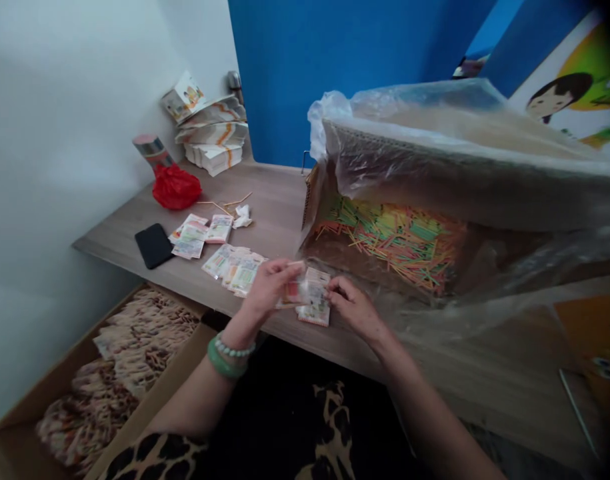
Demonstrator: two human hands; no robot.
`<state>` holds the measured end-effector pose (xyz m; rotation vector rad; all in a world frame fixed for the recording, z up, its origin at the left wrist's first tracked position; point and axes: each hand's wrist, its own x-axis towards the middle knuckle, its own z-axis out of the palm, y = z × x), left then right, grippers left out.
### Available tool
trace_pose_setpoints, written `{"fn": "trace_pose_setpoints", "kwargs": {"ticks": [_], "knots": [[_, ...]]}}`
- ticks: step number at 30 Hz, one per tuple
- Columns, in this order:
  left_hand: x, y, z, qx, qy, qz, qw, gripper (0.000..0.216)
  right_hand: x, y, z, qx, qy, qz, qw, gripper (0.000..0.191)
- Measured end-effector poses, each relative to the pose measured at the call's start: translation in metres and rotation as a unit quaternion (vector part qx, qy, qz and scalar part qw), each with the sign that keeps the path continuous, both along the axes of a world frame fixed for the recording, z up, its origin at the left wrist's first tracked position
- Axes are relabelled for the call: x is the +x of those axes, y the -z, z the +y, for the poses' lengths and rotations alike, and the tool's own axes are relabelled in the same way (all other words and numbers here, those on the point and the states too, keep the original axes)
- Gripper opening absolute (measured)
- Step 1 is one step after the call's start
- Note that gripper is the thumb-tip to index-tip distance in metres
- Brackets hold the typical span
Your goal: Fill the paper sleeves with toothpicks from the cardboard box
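Head view: left hand (pixel 267 287) grip pinched shut on small packet (pixel 295 293), held over near edge of worktop (pixel 279 200). Right hand (pixel 357 310) fingers curled at packet's other side, hold unclear. Risk: pinch loosens, packet slips off edge into lap. Plastic liner (pixel 435 320) just beside could snag fingers.

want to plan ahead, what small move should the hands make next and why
Probably lay the packet beside the row of packets: the left hand grips it over the table edge, the right hand touches it, and like ones already lie there.
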<state>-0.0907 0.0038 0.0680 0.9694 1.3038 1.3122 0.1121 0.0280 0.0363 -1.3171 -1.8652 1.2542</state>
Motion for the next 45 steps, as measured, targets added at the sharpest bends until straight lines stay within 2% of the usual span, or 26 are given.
{"fn": "trace_pose_setpoints", "kwargs": {"ticks": [3, 5, 7, 9, 11, 14, 18, 21, 23, 26, 28, 31, 34, 37, 39, 41, 43, 45], "knots": [[-0.045, 0.019, -0.003, 0.026, -0.084, 0.189, 0.978, 0.023, -0.01, 0.011, -0.011, 0.05, 0.062, -0.193, 0.978, 0.013], [-0.067, 0.034, 0.0, 0.031, -0.14, 0.356, 0.924, 0.026, -0.019, 0.017, -0.014, 0.077, 0.076, -0.284, 0.953, 0.022], [-0.081, 0.047, 0.002, 0.023, -0.136, 0.51, 0.849, 0.036, -0.028, 0.022, -0.014, 0.093, 0.078, -0.325, 0.938, 0.036], [-0.087, 0.056, 0.004, 0.017, -0.111, 0.607, 0.786, 0.044, -0.034, 0.026, -0.012, 0.085, 0.084, -0.326, 0.938, 0.045], [-0.091, 0.062, 0.004, 0.024, -0.094, 0.642, 0.76, 0.051, -0.034, 0.03, -0.009, 0.055, 0.094, -0.302, 0.947, 0.046], [-0.097, 0.067, 0.007, 0.061, -0.054, 0.626, 0.775, 0.051, -0.028, 0.035, -0.007, 0.016, 0.119, -0.266, 0.957, 0.04], [-0.107, 0.068, 0.014, 0.116, 0.003, 0.569, 0.814, 0.047, -0.018, 0.042, -0.007, 0.024, 0.163, -0.217, 0.962, 0.034], [-0.114, 0.061, 0.016, 0.132, -0.007, 0.531, 0.837, 0.046, -0.014, 0.047, -0.009, 0.038, 0.169, -0.197, 0.965, 0.042], [-0.114, 0.054, 0.013, 0.126, -0.045, 0.523, 0.842, 0.045, -0.013, 0.049, -0.009, 0.05, 0.159, -0.2, 0.966, 0.049], [-0.101, 0.045, -0.003, 0.082, -0.128, 0.555, 0.818, 0.044, -0.013, 0.047, -0.011, 0.062, 0.152, -0.219, 0.962, 0.055], [-0.085, 0.044, -0.018, 0.03, -0.142, 0.601, 0.786, 0.046, -0.013, 0.044, -0.013, 0.045, 0.155, -0.239, 0.958, 0.057], [-0.063, 0.049, -0.037, -0.02, -0.082, 0.649, 0.756, 0.047, -0.012, 0.039, -0.014, 0.015, 0.17, -0.239, 0.956, 0.055], [-0.057, 0.052, -0.044, -0.019, -0.035, 0.664, 0.746, 0.046, -0.007, 0.037, -0.013, 0.024, 0.18, -0.176, 0.967, 0.039], [-0.057, 0.049, -0.042, 0.009, -0.052, 0.643, 0.764, 0.046, -0.003, 0.034, -0.008, 0.026, 0.187, -0.044, 0.981, 0.023], [-0.048, 0.044, -0.036, 0.048, -0.075, 0.575, 0.813, 0.046, -0.003, 0.03, -0.004, 0.001, 0.201, 0.058, 0.978, 0.019], [-0.029, 0.039, -0.026, 0.064, -0.058, 0.43, 0.899, 0.048, -0.007, 0.025, -0.001, -0.021, 0.21, 0.133, 0.968, 0.019], [-0.004, 0.035, -0.013, 0.027, 0.026, 0.224, 0.974, 0.051, -0.012, 0.019, 0.003, -0.027, 0.187, 0.159, 0.969, 0.018], [0.019, 0.033, 0.001, -0.027, 0.111, 0.051, 0.992, 0.045, -0.015, 0.013, 0.007, -0.021, 0.135, 0.147, 0.98, 0.016]]}}
